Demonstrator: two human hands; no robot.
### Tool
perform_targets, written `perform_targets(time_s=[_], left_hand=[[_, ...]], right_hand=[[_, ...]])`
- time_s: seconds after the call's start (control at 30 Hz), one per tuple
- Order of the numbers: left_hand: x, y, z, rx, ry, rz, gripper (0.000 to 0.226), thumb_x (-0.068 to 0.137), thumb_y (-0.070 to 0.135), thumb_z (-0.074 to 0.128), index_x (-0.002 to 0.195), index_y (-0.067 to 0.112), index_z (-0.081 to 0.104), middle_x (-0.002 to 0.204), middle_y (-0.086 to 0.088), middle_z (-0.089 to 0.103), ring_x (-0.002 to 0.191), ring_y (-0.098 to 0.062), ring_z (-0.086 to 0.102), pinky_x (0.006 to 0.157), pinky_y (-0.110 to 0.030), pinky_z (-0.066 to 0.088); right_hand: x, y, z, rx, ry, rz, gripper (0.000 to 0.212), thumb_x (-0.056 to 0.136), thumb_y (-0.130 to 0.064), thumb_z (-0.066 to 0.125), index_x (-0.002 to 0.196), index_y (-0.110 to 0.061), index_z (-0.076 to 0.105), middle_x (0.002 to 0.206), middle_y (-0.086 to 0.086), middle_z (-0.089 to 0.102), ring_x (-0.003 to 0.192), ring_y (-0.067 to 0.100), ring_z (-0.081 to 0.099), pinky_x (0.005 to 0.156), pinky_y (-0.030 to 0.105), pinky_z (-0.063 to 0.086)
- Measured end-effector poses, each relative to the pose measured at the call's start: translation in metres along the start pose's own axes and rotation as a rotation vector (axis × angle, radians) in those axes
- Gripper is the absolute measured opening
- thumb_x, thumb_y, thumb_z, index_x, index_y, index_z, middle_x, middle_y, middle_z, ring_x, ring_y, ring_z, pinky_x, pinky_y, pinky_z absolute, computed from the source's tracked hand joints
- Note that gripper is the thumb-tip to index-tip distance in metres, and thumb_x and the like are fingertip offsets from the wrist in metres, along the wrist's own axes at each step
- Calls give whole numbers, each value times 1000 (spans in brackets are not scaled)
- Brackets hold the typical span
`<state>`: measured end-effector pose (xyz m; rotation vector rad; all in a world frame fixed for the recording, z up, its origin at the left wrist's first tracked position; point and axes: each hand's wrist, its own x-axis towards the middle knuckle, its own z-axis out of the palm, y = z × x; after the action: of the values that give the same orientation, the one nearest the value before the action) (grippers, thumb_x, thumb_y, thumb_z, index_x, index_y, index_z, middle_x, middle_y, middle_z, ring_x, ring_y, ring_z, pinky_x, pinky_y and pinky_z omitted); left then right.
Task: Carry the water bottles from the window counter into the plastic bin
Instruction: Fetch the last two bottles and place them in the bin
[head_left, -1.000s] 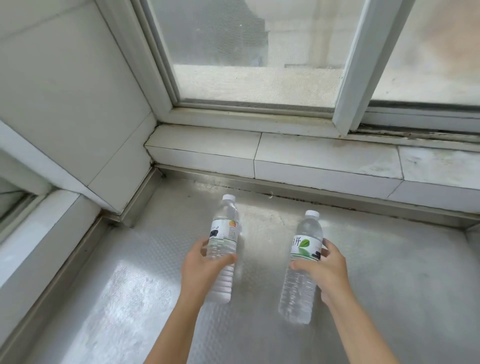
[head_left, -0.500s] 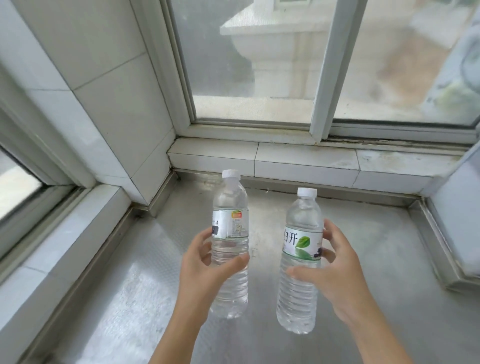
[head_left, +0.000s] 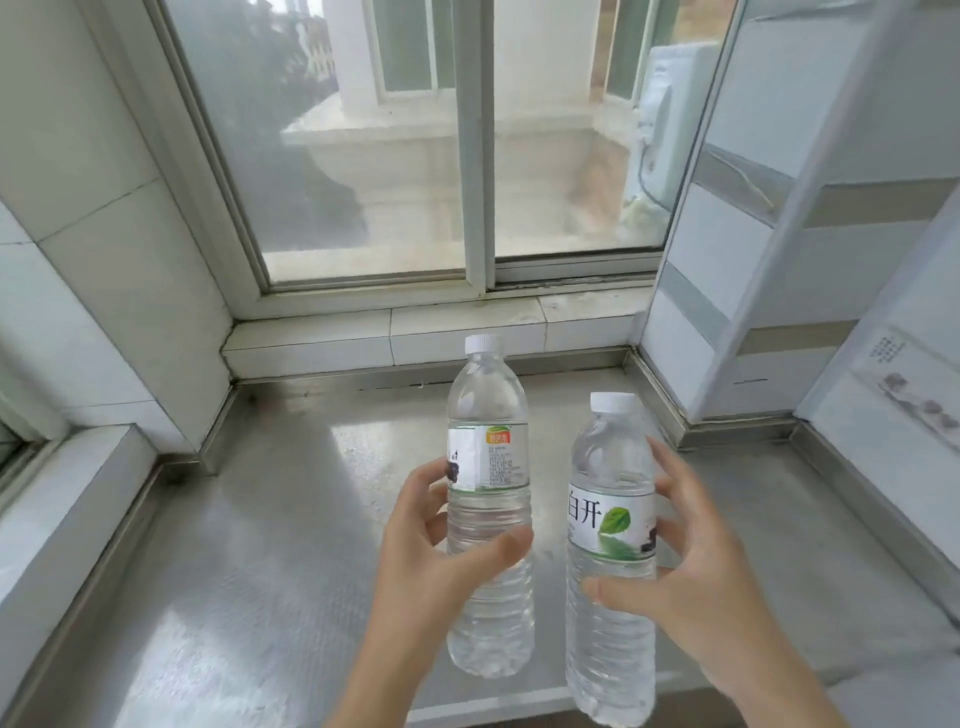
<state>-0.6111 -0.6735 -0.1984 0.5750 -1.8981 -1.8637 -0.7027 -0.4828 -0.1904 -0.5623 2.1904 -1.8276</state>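
Two clear water bottles with white caps are held upright above the steel window counter. My left hand grips the left bottle around its middle, just below a white label with an orange patch. My right hand holds the right bottle at its label, which shows a green leaf and dark characters. The two bottles stand side by side, close but apart. No plastic bin is in view.
A sliding window with a white frame fills the back, above a tiled ledge. White tiled walls close in at the left and right. The counter's front edge lies just below the bottles.
Both bottles have been lifted off the counter and brought back toward me. My view has tilted up, and more of the window shows.
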Motion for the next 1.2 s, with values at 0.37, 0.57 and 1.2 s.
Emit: perform_targets(time_s=[0.37,0.57,1.2], left_hand=[[-81,11,121,43,-399,100,81,43,32,94,112,48,55,116,8,70,106,-14,68,90,-49,57],[-176,10,211,7,-629,148,82,43,33,94,115,47,56,118,7,69,108,-15,67,90,-44,56],[-536,9,411,-68,-1404,186,80,44,28,92,110,53,54,110,16,69,97,-8,69,69,-22,56]], right_hand=[[-140,1,-118,1,339,6,111,35,-7,89,124,-58,46,112,-21,61,91,5,68,66,26,58],[-261,14,-198,-29,565,49,114,40,4,89,121,-62,44,112,-34,56,94,-9,62,72,27,54],[-658,16,-328,-88,1229,209,113,41,4,85,125,-58,44,121,-28,57,100,-6,61,63,19,55]])
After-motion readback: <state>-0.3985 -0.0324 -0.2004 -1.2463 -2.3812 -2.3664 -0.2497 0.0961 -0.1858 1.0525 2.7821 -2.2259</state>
